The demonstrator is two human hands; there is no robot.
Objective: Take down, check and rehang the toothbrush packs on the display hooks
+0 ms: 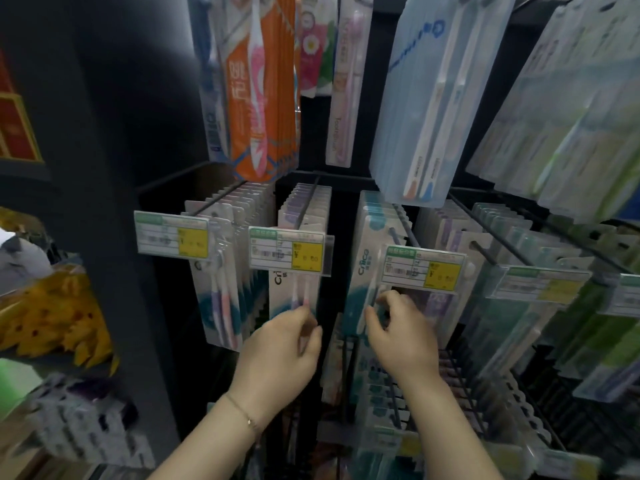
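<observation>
Rows of toothbrush packs hang on black display hooks. My left hand [281, 344] pinches the lower end of the front white pack with pink brushes [300, 292] on the middle hook [306, 204], under its price tag [289, 252]. My right hand [401, 332] curls its fingers round the lower part of the front teal-and-white pack [363, 278] on the hook to the right, below another price tag [424, 268]. Both packs still hang on their hooks. My hands hide the packs' bottom edges.
A further row with a purple-and-pink brush pack [221, 292] hangs at the left. Orange packs [258, 84] and pale blue packs [419, 98] hang overhead. Green packs [540, 306] fill the right. More hooks with packs sit below. A dark shelf post [114, 202] stands at left.
</observation>
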